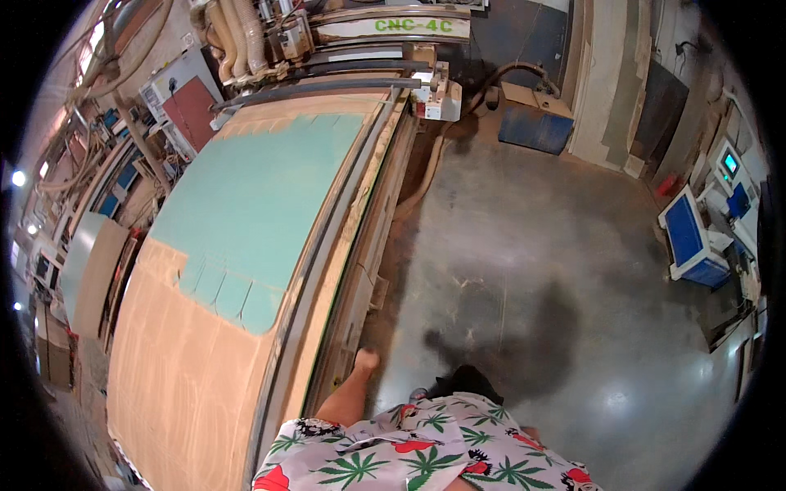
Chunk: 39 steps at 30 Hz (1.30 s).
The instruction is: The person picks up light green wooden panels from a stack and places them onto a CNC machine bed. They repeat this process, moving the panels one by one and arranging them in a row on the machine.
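My left hand hangs low beside the long side of a CNC router table, near its lower frame. It looks like a small rounded shape; its fingers cannot be made out, nor whether it touches the frame. Of my right arm only a sliver of skin shows past the patterned shirt, and the hand is out of sight. On the table's tan, dusty bed lies a pale green sheet. Several cut lines run in from its near edge, and one near corner is rounded.
The router's gantry spans the table's far end, with ribbed hoses at left. A blue box stands on the grey floor beyond it. Tall boards lean at the far wall. A blue-and-white control cabinet is at right.
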Tool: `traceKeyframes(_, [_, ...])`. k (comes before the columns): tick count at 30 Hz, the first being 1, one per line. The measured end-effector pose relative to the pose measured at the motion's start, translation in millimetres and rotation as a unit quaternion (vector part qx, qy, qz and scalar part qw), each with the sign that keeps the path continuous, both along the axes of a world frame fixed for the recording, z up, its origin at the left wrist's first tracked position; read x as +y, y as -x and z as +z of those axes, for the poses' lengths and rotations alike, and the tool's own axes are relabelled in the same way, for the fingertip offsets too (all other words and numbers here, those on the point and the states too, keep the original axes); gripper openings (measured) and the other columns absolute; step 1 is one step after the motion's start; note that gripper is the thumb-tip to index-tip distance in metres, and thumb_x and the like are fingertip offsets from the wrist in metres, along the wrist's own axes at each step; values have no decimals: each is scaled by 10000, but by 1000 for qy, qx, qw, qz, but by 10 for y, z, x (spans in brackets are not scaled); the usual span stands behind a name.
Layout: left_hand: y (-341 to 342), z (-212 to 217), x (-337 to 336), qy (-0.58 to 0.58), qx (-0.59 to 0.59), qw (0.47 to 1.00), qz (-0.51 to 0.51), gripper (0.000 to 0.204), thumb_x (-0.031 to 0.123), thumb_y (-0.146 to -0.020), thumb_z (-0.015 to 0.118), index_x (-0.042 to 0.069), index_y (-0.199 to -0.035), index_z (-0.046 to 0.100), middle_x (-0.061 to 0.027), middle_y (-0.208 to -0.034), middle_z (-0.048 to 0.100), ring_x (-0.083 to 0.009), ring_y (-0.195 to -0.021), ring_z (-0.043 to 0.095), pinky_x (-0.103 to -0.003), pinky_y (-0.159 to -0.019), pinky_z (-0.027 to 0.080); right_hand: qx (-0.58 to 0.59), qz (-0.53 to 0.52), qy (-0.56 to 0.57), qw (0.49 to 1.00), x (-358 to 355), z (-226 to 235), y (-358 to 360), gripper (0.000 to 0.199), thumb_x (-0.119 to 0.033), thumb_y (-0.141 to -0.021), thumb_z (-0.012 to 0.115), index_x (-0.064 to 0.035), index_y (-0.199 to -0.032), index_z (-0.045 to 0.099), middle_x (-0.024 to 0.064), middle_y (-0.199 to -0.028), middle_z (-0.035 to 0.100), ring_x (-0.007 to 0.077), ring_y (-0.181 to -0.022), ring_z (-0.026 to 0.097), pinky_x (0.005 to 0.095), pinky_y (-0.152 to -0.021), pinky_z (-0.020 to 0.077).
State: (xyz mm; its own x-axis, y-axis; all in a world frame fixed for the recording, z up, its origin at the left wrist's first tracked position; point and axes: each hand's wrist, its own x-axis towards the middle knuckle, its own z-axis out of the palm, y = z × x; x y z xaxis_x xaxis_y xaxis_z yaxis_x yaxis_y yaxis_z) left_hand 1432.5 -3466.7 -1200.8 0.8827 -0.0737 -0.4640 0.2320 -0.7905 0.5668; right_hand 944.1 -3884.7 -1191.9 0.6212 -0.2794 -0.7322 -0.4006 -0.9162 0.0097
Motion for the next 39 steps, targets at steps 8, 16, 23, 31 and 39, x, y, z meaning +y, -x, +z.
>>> traceKeyframes(8, [-2189, -119, -1085, 158, 46, 985, 53, 197, 225, -994, 511, 68, -1016, 628, -86, -873, 635, -214, -754, 584, -331, -698, 488, 48, -384, -150, 910, -442, -114, -1919, 199, -264, -926, 610, -121, -983, 735, 138, -963, 730, 302, -850, 708, 457, -751, 538])
traceKeyframes(16, [-4434, -498, -2397, 235, -73, 969, -28, 204, 202, -1015, 469, 46, -1038, 600, -131, -1017, 637, -272, -905, 608, -409, -807, 515, -226, 43, 100, 968, -3061, -635, -5640, 234, -193, -958, 585, -44, -1047, 743, 166, -1158, 706, 311, -1098, 662, 459, -966, 492])
traceKeyframes(23, [-7041, 547, -3185, 407, -76, 891, 185, 233, 122, -1008, 564, 28, -1220, 584, -81, -1038, 695, -190, -825, 645, -381, -709, 513, -527, -354, -260, 727, -3366, 1321, -9079, 331, -201, -985, 583, 3, -1238, 646, 115, -1037, 686, 219, -915, 623, 355, -851, 504])
traceKeyframes(31, [-9758, 1375, -4061, 633, 152, 683, 332, 328, 415, -1063, 436, 134, -1146, 582, -34, -991, 699, -179, -790, 634, -362, -743, 512, -148, -386, -53, 909, -3343, -77, -8743, 216, -222, -927, 635, -12, -934, 685, 72, -754, 633, 226, -721, 609, 371, -719, 489])
traceKeyframes(39, [-11087, 1439, -4466, 691, 151, 601, 372, 385, 473, -1077, 385, 153, -1209, 555, -34, -1059, 676, -213, -862, 635, -376, -747, 509, -28, -557, -187, 809, -3380, 411, -9868, 236, -255, -966, 621, -31, -947, 695, 75, -779, 647, 234, -721, 617, 381, -667, 498])
